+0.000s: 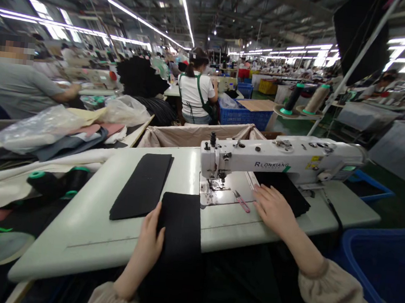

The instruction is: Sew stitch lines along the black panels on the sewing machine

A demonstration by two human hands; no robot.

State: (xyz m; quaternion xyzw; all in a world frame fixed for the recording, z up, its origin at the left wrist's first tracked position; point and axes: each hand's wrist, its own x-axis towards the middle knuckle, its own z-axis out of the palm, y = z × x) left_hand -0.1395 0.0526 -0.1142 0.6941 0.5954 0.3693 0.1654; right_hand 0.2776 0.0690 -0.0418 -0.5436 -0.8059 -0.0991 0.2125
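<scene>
My left hand is at the left edge of a black fabric panel, thumb over the panel and fingers along its side. This panel lies on the sewing table and hangs down over its front edge. Beside it on the left rests a stack of black panels. My right hand has its fingers stretched out, at the left side of another black stack under the machine arm. Pink-handled thread snips lie between that hand and the needle area of the white sewing machine.
Black thread cones and piled materials are at the left. A blue crate stands at the lower right. Thread spools sit on a stand behind the machine. Other people work at machines further back.
</scene>
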